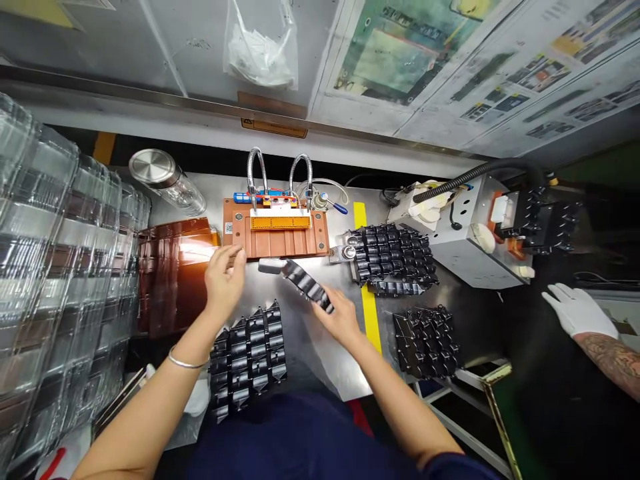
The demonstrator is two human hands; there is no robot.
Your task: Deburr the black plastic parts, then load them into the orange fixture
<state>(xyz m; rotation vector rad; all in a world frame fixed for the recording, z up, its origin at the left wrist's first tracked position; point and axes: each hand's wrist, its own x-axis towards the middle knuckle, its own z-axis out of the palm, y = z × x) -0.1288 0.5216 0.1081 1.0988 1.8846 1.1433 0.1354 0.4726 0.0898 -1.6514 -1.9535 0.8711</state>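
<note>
My right hand (pixel 343 317) grips one end of a black ribbed plastic strip (pixel 309 287), which tilts over the metal table. The strip's far end is beside a small dark flat piece (pixel 270 267); whether they touch I cannot tell. My left hand (pixel 225 283) is raised left of it, fingers loosely bent and apart, with nothing visible in them. Just beyond both hands stands a brown fixture (pixel 275 247) bearing an orange slotted bar (pixel 280 223). Below my left hand lies a group of black ribbed strips (pixel 249 357).
Stacked clear plastic trays (pixel 45 280) rise at the left, beside a glossy amber sheet (pixel 175 267) and a glass bottle (pixel 167 180). More black strips (pixel 395 257) lie right of the fixture. A grey machine (pixel 465 233) stands farther right, near another person's white-gloved hand (pixel 580 310).
</note>
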